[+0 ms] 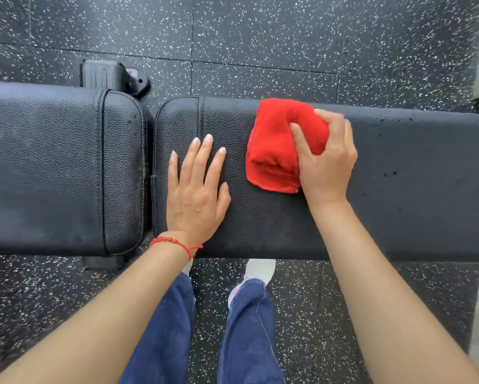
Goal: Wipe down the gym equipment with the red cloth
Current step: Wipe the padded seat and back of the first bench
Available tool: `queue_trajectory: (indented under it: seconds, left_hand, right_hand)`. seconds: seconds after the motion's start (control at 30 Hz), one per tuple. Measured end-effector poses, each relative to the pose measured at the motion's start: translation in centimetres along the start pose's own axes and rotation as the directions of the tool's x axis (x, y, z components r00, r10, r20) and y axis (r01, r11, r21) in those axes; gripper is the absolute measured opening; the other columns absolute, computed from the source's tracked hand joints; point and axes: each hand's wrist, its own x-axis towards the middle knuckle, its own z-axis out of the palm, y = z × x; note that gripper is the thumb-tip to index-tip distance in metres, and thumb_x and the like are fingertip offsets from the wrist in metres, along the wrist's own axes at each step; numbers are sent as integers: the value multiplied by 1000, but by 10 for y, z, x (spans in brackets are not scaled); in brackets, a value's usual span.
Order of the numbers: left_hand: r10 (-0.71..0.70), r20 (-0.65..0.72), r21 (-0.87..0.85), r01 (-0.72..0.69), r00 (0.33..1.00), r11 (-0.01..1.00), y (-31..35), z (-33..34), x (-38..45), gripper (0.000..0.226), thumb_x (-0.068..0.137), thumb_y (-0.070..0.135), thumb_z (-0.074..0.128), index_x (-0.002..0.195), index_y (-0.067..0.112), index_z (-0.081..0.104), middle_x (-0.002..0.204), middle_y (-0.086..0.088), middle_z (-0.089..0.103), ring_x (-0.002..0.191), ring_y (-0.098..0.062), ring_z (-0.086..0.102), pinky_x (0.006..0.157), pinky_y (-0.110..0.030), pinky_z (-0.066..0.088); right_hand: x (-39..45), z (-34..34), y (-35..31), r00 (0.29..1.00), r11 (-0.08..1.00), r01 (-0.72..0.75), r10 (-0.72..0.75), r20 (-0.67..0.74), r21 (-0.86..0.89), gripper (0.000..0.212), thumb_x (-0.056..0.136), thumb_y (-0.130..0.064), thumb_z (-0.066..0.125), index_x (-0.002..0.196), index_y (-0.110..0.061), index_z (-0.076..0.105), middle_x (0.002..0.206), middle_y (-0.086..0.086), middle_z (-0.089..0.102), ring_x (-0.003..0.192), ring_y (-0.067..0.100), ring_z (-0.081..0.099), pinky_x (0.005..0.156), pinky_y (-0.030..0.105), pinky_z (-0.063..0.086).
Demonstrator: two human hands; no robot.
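1. Right hand (327,162) grip: fingers curled shut over the red cloth (274,145), thumb pressed into the top of the wad, fingers wrapped round its 3 o'clock side.
2. Red cloth is bunched/folded, sitting on the long pad (399,176) of the black gym bench, near the pad's far edge, approx. 1 o'clock from frame centre.
3. Left hand (197,195) grip: flat open, palm down, fingers spread and pointing to 12 o'clock, holding nothing; it lies on the same surface at 9 o'clock of the cloth, near but not touching.
4. Red bead bracelet (174,242) w/ a string tie sits on the left wrist.
5. Short pad (53,167) of the bench lies at 9 o'clock of the long pad, a narrow gap between the two.
6. Bench foot (113,76), black, shows beyond the short pad at approx. 11 o'clock.
7. Floor (260,37) is dark speckled rubber tile.
8. Blue trouser legs (249,328) and white shoes (260,268) stand at 6 o'clock, just beside the bench's near edge.
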Motion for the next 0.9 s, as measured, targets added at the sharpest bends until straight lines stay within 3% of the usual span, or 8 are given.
queue_trajectory:
  seconds: [0.13,0.37,0.53,0.7,0.9]
  left_hand:
    - [-6,16,10,6,1000,1000,3,-2,1,49,87,22,42,132,4,48,143,-18,39,133,-33,34,108,-55,21]
    - [-14,34,17,13,999,1000,7,-5,1,48,88,21,40,131,1,48,142,-21,39,133,-36,33,108,-57,20]
    - [-40,19,24,39,999,999,12,-6,1,48,87,19,40,131,0,47,142,-22,38,133,-37,32,108,-57,19]
    - [6,-15,4,-6,1000,1000,34,-1,-2,48,87,20,43,131,2,48,142,-21,39,133,-35,32,109,-55,19]
    - [26,28,-1,-26,999,1000,63,13,-2,51,87,23,41,134,3,45,144,-19,37,134,-34,31,109,-54,21]
  right_hand:
    - [-41,-21,15,997,999,34,-36,64,27,29,81,-17,70,98,5,61,89,21,62,87,17,52,85,12,37]
    - [-106,-58,34,973,997,74,-79,217,32,32,82,-26,64,100,0,59,89,18,60,86,16,53,88,11,38]
    - [-67,-47,30,981,997,80,-81,173,14,34,80,-25,69,97,5,63,88,20,62,85,21,54,82,27,44]
    - [6,-35,29,996,1000,14,-15,83,4,31,81,-20,70,97,5,62,88,24,61,81,33,60,76,30,39]
    - [37,-29,34,997,998,55,-55,59,-2,33,84,-24,66,100,4,61,89,23,60,81,33,58,73,30,36]
